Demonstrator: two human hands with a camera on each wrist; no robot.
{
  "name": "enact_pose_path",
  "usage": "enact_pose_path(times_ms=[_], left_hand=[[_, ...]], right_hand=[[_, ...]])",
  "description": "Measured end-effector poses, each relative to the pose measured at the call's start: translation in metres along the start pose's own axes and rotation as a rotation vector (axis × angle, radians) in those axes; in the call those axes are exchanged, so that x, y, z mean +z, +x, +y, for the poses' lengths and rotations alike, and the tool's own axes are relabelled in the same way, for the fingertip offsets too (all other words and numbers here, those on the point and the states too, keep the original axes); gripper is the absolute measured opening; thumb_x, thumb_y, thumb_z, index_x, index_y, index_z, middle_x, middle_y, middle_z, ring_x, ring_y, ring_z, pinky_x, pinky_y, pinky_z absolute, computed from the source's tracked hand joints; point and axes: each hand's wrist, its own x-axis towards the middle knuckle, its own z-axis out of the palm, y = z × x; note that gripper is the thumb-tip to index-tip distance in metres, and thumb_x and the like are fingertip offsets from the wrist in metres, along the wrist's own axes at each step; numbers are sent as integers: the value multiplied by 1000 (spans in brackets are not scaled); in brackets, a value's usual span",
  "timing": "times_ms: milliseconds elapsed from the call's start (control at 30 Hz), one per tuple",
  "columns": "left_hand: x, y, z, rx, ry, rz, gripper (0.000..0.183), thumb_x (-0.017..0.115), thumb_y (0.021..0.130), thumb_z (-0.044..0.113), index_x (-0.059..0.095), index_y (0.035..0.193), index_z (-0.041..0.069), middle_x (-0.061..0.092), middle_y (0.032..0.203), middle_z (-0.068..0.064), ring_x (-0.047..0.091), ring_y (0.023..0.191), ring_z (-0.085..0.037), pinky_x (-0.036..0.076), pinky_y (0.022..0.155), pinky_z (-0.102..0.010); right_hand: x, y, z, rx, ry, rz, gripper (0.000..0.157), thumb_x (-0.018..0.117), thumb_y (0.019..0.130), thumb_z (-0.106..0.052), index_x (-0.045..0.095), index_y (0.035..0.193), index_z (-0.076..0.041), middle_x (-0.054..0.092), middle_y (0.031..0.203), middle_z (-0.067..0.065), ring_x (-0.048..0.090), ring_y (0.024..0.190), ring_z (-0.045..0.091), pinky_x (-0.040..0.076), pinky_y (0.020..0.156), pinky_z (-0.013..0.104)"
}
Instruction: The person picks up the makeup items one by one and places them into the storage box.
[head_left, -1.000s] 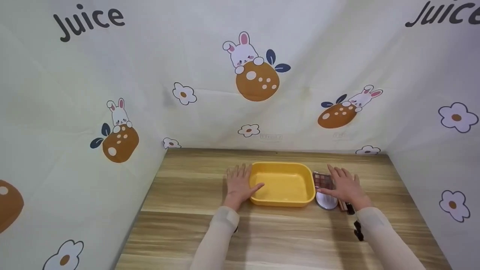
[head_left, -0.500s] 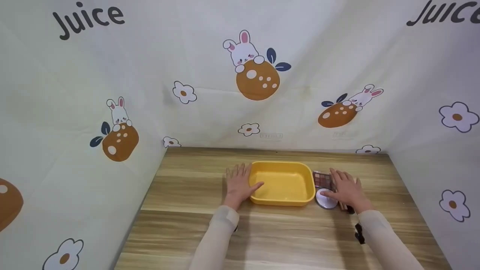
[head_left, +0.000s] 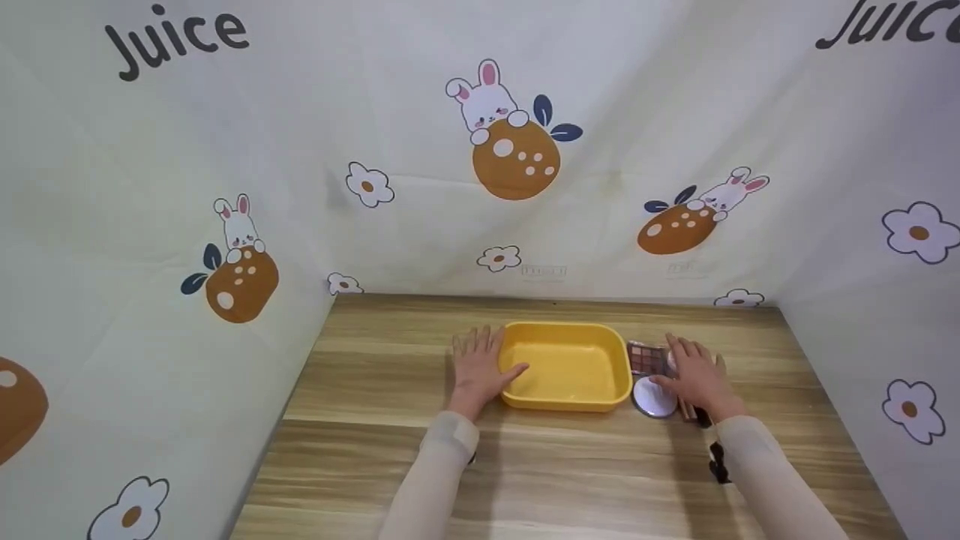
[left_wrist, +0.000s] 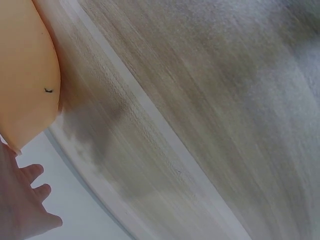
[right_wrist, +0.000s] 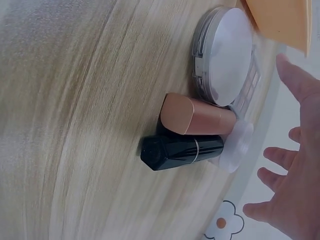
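Right now, the pale printed cloth (head_left: 615, 60) stands round me on three sides, and the wooden table (head_left: 570, 480) spreads out below it. On the table, towards the back, my yellow box (head_left: 566, 406) sits flat with its mouth up. My left hand (head_left: 476, 371) is at its left side, fingers stretched out and thumb reaching over the rim; I can't be sure how firmly it touches. My right hand (head_left: 699, 379) is spread above the cosmetics on the other side, holding nothing. Just right of the box lie the round compact (head_left: 655, 397) and, behind it, the palette (head_left: 646, 358); whether those two overlap I can't tell. Past them a pale, roundish piece (right_wrist: 237, 146) shows partly, too hidden to name. The smallest are the rose-gold tube (right_wrist: 192, 116) and the black tube (right_wrist: 180, 151), lying side by side. As for progress, I'd judge the box is in position and the cosmetics are clustered close to it, all of them outside. With no piece in my grasp, the handling of each one seems left to do.
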Motion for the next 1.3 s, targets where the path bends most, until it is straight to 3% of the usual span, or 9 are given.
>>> enact_pose_path(times_ms=[367, 1000, 1133, 1300], left_hand=[[1, 0, -1, 2, 38, 27, 90, 36, 88, 82, 28, 158, 27, 33, 163, -10, 27, 151, -36, 15, 121, -65], [4, -1, -1, -2, 23, 32, 89, 33, 88, 82, 26, 159, 29, 30, 164, -10, 24, 153, -37, 15, 121, -64], [2, -1, 0, -7, 30, 18, 90, 34, 88, 82, 25, 159, 28, 30, 164, -10, 23, 153, -36, 14, 121, -64], [3, 0, -1, -8, 47, 20, 89, 33, 88, 82, 26, 158, 29, 33, 163, -8, 27, 152, -36, 15, 122, -63]], right_hand=[[4, 0, 14, 39, -2, 22, 86, 68, 92, -38, 24, 154, 3, 28, 153, 37, 25, 138, 60, 15, 108, 80], [10, 5, 22, 80, -9, -32, 81, 65, 94, -36, 26, 154, 3, 25, 153, 39, 25, 137, 62, 16, 109, 79], [12, 3, 23, 49, -28, -24, 72, 63, 96, -33, 34, 150, 4, 28, 151, 40, 29, 135, 63, 23, 107, 78], [11, 1, 23, -5, -51, 31, 63, 64, 95, -24, 42, 145, 7, 38, 144, 42, 41, 127, 62, 40, 97, 74]])
